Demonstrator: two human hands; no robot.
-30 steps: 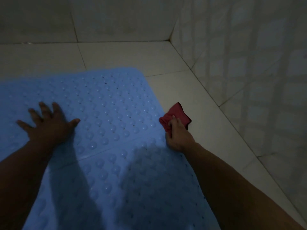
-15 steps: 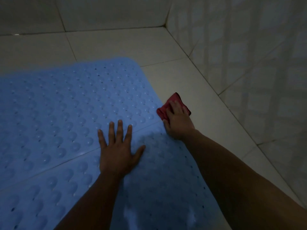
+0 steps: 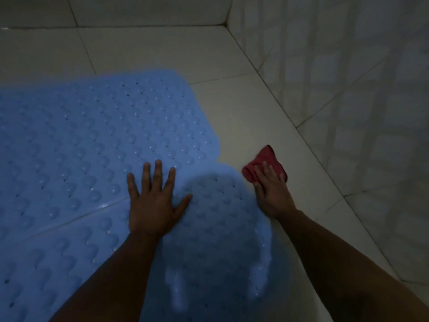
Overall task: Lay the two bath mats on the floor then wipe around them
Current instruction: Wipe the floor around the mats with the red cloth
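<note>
While the left hand [image 3: 153, 205] lies flat with fingers spread on the blue bath mats [image 3: 97, 154], the right hand [image 3: 270, 189] presses a crumpled red cloth [image 3: 264, 159] against the pale floor tiles [image 3: 243, 112], palm down over it, not pinching it. Both mats lie on the floor, one overlapping the other along a seam running from nine o'clock toward three o'clock. They look rubbery, floppy and light, studded with bumps and small holes, likely to grip the tile; an edge or corner would be the place to lift one. Soft and limp, the cloth sits just beside the mats' edge at two o'clock from the left hand. No brand or writing is visible.
</note>
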